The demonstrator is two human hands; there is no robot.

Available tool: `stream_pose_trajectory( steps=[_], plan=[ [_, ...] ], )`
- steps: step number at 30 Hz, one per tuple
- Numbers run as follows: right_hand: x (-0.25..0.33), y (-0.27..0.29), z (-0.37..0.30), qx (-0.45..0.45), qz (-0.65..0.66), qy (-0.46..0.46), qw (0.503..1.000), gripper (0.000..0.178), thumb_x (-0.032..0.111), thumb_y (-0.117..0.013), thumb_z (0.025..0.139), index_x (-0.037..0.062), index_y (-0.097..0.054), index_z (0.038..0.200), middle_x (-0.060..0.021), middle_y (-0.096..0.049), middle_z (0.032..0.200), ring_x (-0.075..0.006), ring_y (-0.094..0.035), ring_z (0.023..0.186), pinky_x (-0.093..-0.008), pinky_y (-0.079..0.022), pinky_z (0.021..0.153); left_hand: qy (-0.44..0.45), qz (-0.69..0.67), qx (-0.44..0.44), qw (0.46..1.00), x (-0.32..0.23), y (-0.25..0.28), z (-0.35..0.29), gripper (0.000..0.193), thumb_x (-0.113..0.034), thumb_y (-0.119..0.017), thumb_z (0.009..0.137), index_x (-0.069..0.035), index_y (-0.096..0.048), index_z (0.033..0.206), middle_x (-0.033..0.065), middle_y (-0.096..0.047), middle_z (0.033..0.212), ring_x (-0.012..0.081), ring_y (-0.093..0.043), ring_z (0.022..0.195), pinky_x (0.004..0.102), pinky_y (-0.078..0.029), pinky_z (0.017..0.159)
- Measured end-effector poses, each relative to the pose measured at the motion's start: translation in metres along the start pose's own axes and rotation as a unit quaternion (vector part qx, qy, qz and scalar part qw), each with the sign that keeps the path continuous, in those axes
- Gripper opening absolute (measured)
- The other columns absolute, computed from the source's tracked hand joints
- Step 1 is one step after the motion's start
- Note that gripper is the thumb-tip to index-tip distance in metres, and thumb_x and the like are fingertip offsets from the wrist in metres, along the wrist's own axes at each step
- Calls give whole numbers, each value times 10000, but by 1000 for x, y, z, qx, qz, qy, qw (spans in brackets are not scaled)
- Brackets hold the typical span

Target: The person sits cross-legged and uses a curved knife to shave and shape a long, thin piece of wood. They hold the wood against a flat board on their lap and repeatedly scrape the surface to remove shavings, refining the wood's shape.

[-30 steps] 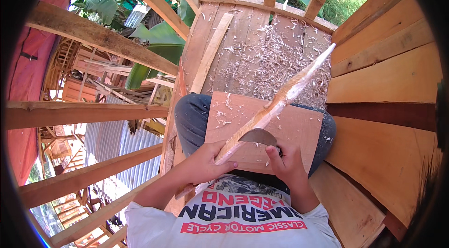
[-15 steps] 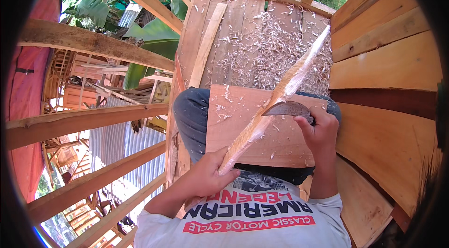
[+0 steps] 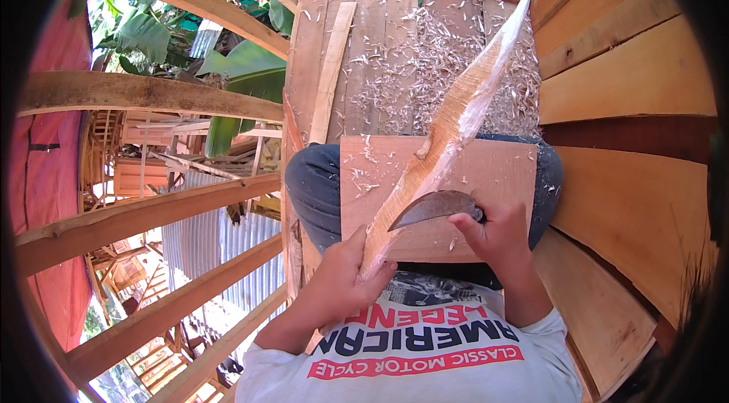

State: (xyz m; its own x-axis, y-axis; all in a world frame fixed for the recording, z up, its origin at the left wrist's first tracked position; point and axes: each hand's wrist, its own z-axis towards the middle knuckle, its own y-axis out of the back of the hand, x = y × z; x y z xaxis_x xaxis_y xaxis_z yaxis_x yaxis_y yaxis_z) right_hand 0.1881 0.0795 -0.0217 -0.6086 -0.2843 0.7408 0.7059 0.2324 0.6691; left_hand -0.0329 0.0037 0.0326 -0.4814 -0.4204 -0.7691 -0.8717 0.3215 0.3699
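A long, roughly carved wooden piece (image 3: 465,103) slants from my lap up to a pale pointed tip at the far right. My left hand (image 3: 348,274) is wrapped round its near end. In my right hand (image 3: 497,240) is a knife with a curved, dark blade (image 3: 433,209); its handle is mostly hidden in my fist. The blade's tip meets the lower part of the carved wood, close to my left hand. Beneath them a flat square board (image 3: 456,240) lies across my thighs, with a few shavings on it.
Curled shavings (image 3: 410,76) cover much of the plank floor (image 3: 368,31) ahead. A loose wooden strip (image 3: 332,72) lies at its left. Open wooden rails (image 3: 144,209) run along my left side, and a board wall (image 3: 623,76) rises at my right.
The knife has slid down the carved wood toward my left hand. The wood has shifted slightly, its tip now farther up. The whole view has turned a little.
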Motion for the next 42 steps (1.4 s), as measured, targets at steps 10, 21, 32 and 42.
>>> stream_pose_trajectory(
  steps=[10, 21, 32, 42],
  plan=[
    [-22, 18, 24, -84, -59, -14, 995, 546, 533, -691, 742, 31, -540, 592, -141, -481, 509, -339, -532, 485, -366, -390, 442, 43, -60, 73, 995, 2, -4, -3, 451, -169, -640, 809, 9, -486, 1194, 158, -614, 815, 240, -605, 751, 329, -460, 702],
    [-3, 9, 7, -33, -14, 23, 999, 543, 561, -707, 703, 53, -565, 572, -103, -492, 474, -302, -546, 447, -362, -410, 423, 44, -81, 112, 989, -5, 2, 2, 555, -149, -619, 804, 10, -435, 1303, 156, -617, 936, 204, -580, 838, 318, -445, 777],
    [-31, 18, 22, -107, -70, 0, 992, 561, 574, -717, 677, 50, -548, 572, -123, -491, 490, -321, -532, 455, -368, -402, 424, 26, -136, 103, 985, 4, -9, -7, 250, -189, -660, 791, -56, -449, 771, -5, -412, 666, 98, -395, 627, 269, -335, 560],
    [-3, 1, -6, -16, 0, 20, 1000, 544, 560, -698, 716, 52, -573, 565, -108, -512, 488, -313, -559, 462, -369, -417, 427, 18, -49, 42, 998, -4, -13, -3, 458, -164, -633, 811, 31, -475, 1194, 180, -636, 911, 252, -631, 834, 353, -469, 748]
  ],
)
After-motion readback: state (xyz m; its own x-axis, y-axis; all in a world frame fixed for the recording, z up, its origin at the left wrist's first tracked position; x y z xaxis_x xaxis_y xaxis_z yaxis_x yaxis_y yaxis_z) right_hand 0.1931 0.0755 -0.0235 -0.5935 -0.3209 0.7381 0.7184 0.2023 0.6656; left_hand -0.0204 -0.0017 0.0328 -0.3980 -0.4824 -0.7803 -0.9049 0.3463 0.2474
